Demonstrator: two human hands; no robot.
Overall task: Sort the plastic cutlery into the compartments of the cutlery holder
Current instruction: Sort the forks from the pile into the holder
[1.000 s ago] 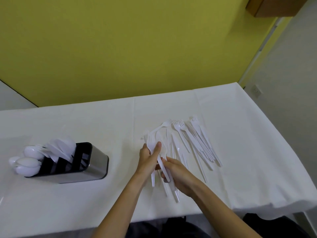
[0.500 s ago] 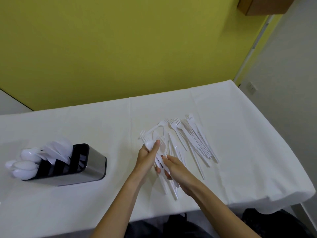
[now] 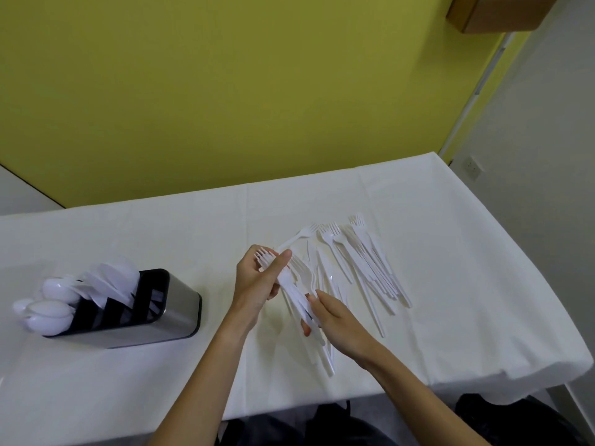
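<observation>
Several forks (image 3: 291, 289), left hand (image 3: 256, 284) gripping, right hand (image 3: 336, 321) pinching

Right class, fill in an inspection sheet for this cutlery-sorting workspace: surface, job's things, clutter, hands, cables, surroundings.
Surface: table under a white cloth.
Job's things: holder on the left, spoons sticking out of it; loose forks spread on the cloth to the right.
Clutter: nothing seen.
Hands: left hand grips a fork bundle near the tines; right hand holds its handles.
Cables: nothing seen.
Surroundings: yellow-green wall, wooden box top right, wall socket.
</observation>
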